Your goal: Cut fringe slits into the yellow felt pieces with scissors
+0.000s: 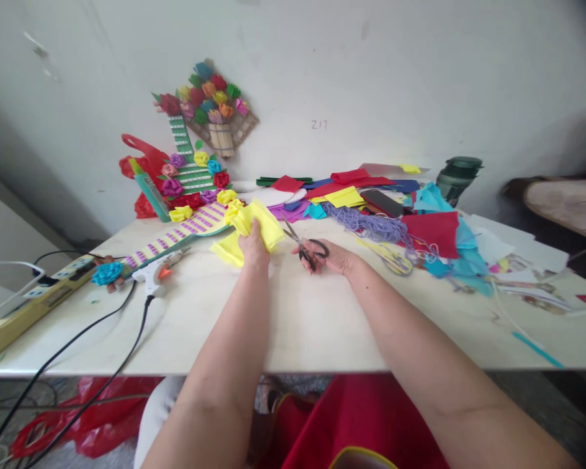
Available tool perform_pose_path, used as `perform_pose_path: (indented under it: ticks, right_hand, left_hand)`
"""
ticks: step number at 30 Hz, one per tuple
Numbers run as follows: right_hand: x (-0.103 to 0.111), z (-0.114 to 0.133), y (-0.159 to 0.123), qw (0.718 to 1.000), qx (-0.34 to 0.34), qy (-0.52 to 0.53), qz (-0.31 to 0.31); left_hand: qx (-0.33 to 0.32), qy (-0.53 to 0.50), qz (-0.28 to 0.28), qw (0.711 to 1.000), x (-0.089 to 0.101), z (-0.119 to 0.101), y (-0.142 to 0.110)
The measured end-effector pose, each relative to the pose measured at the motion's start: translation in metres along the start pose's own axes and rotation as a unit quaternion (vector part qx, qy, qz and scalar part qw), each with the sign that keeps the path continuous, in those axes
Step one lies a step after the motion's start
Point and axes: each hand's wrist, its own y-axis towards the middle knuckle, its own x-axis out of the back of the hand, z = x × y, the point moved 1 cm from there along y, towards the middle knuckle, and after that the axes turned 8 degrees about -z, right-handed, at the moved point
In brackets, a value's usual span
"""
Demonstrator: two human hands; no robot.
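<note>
At the far left, a cream power strip (10,327) runs along the table (317,332), with black plugs in it. Just right of it lie a blue paper flower (107,273) and a white glue gun (151,279), its black cable (139,332) dropping over the near edge. Farther back, a turquoise bottle (151,192) leans before a red plastic bag (149,153). Beside these stands a green strip decoration (195,176) with paper roses, and behind it a basket of paper flowers (221,140) is against the wall. A yellow-and-purple striped band (190,229) curves toward the middle, its right end partly blocked by the paper.

The left hand (254,246) grips the yellow paper (266,225) above the table's middle. Just right, the right hand (336,257) grasps black-handled scissors (303,247), the blades pointing at the paper.

Beyond the right hand, folded red sheets (351,185), a dark phone-like object (381,202) and tangled purple yarn (366,225) crowd the far side. Farther right come a green bottle (456,182), light-blue paper (473,257), white sheets (537,247) and, nearer, a thin blue strip (537,350).

The wall bears handwritten marks (319,124) reading "217" or "Z17"; lettering on the turquoise bottle is too blurred to read.
</note>
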Motion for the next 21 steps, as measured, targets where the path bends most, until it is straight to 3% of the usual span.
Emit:
perform_pose_path:
  ticks: [10, 21]
  right_hand:
    - [-0.002, -0.003, 0.000, 0.999, 0.022, -0.030, 0.005]
    - [-0.004, -0.005, 0.001, 0.999, 0.030, -0.036, 0.001]
  left_hand:
    - [-0.001, 0.000, -0.038, 0.999, 0.003, -0.001, 0.005]
    - [-0.023, -0.012, -0.040, 0.999, 0.006, 0.006, 0.011]
